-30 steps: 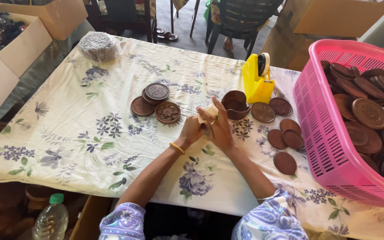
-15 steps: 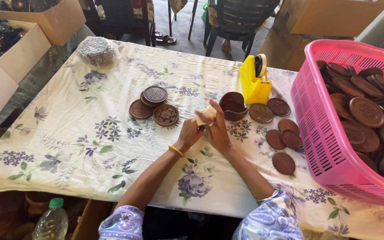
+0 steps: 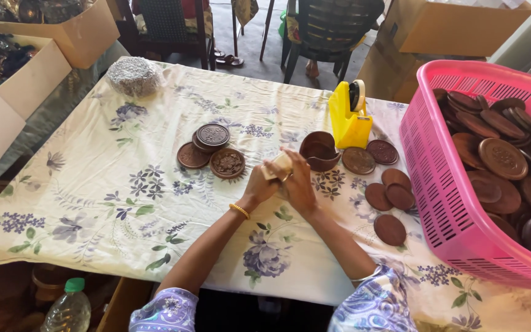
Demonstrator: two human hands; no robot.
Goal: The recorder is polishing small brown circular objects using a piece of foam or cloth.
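Note:
Both hands meet over the middle of the floral tablecloth [image 3: 124, 203]. My left hand [image 3: 260, 184] and my right hand [image 3: 296, 184] together grip a small tan piece [image 3: 279, 165], pinched between the fingers. Just beyond the hands lies a brown bowl-shaped wooden piece [image 3: 318, 151]. To the left lie carved brown wooden discs [image 3: 227, 163], and a small stack of discs [image 3: 212, 136]. Plain brown discs [image 3: 390, 229] lie to the right.
A pink plastic basket [image 3: 444, 203] full of brown discs fills the right side. A yellow tape dispenser [image 3: 350, 120] stands behind the bowl piece. A silvery wad [image 3: 134, 77] lies far left. Cardboard boxes [image 3: 26, 86], chairs [image 3: 333, 31] and a green-capped bottle [image 3: 66, 307] surround the table.
The hands stay together on the tan piece, shifting only slightly. Nothing else on the table has moved.

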